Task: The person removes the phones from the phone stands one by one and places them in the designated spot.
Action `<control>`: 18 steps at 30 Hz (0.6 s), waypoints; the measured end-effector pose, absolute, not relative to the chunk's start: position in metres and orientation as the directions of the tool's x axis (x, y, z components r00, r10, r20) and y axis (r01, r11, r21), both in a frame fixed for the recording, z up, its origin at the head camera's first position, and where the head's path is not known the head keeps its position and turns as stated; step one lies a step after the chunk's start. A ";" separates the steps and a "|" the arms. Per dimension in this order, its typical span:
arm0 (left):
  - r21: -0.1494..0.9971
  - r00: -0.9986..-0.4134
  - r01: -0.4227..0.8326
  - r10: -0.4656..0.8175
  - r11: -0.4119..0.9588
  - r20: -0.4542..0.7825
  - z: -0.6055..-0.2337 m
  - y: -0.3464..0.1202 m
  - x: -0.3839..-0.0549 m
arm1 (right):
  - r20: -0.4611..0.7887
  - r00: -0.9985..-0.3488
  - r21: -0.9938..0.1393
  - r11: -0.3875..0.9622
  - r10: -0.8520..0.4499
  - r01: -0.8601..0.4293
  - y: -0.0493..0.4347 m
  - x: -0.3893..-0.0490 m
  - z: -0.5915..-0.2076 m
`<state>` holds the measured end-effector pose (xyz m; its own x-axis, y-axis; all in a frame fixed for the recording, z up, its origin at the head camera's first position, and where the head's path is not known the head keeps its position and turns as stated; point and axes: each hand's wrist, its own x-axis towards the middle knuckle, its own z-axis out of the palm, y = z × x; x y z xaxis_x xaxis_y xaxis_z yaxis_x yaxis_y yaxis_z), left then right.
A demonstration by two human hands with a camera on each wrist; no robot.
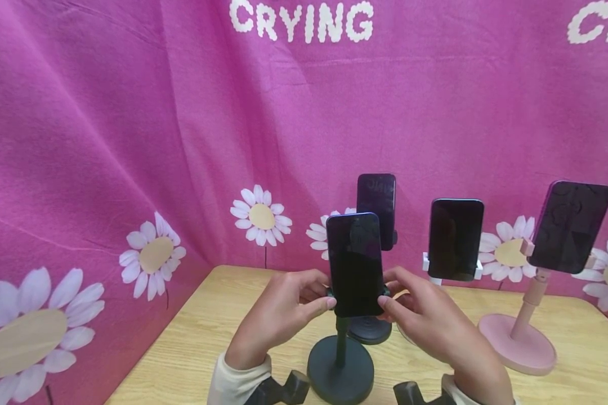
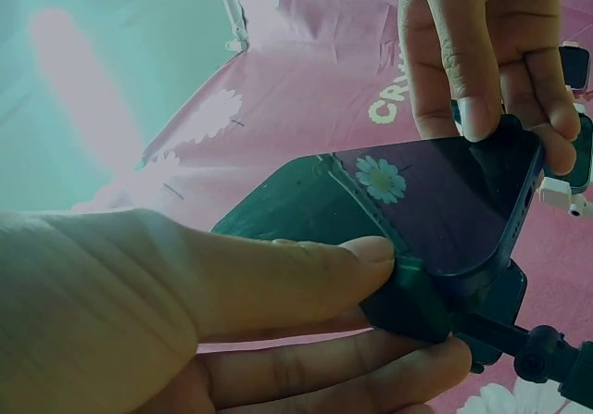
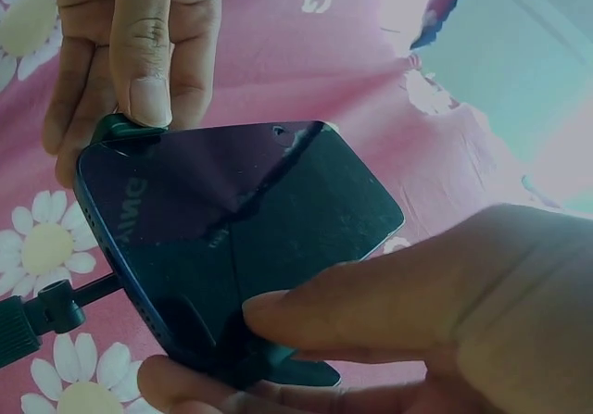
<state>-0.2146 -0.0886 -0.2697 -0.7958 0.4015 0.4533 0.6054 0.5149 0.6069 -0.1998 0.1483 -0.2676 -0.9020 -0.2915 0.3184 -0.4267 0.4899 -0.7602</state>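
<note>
A dark smartphone (image 1: 356,264) stands upright in the clamp of a dark green phone stand (image 1: 340,368), its black screen toward me. On the phone's left side, my left hand (image 1: 284,309) pinches the stand's clamp, thumb in front and fingers behind. That clamp arm (image 2: 419,294) shows under the thumb in the left wrist view. My right hand (image 1: 423,315) pinches the opposite side of the clamp. In the right wrist view its thumb lies over the phone's edge (image 3: 269,192), covering most of the clamp arm there.
Behind are a phone (image 1: 376,197) on a black stand (image 1: 370,332), another phone (image 1: 456,239) in a white holder (image 1: 425,262), and a third (image 1: 571,228) on a pink stand (image 1: 518,343). A wooden table (image 1: 177,349) bears them, before a pink daisy-printed cloth (image 1: 192,140).
</note>
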 end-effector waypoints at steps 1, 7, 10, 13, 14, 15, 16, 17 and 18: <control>0.608 -0.795 0.607 0.404 0.512 0.453 -0.269 -0.089 -0.215 | 0.316 -0.903 -0.760 0.493 -0.291 -0.424 0.148 -0.200 -0.267; 0.638 -0.806 0.590 0.408 0.496 0.429 -0.270 -0.091 -0.217 | 0.330 -0.904 -0.709 0.560 -0.273 -0.428 0.147 -0.199 -0.267; 0.659 -0.813 0.578 0.409 0.481 0.415 -0.271 -0.092 -0.219 | 0.347 -0.901 -0.669 0.604 -0.262 -0.433 0.146 -0.199 -0.266; 0.675 -0.815 0.572 0.415 0.466 0.404 -0.272 -0.093 -0.221 | 0.388 -0.885 -0.645 0.609 -0.259 -0.461 0.144 -0.197 -0.264; 0.680 -0.815 0.571 0.418 0.459 0.401 -0.272 -0.094 -0.222 | 0.405 -0.880 -0.642 0.607 -0.250 -0.468 0.142 -0.196 -0.264; 0.685 -0.816 0.569 0.420 0.456 0.398 -0.272 -0.094 -0.223 | 0.427 -0.874 -0.638 0.607 -0.234 -0.474 0.140 -0.195 -0.263; 0.688 -0.816 0.567 0.422 0.453 0.395 -0.273 -0.095 -0.224 | 0.456 -0.864 -0.634 0.603 -0.214 -0.484 0.136 -0.194 -0.262; 0.692 -0.817 0.564 0.423 0.450 0.391 -0.273 -0.095 -0.225 | 0.487 -0.852 -0.633 0.596 -0.190 -0.494 0.133 -0.194 -0.261; 0.695 -0.818 0.562 0.425 0.449 0.388 -0.273 -0.095 -0.226 | 0.521 -0.839 -0.631 0.589 -0.159 -0.504 0.128 -0.194 -0.260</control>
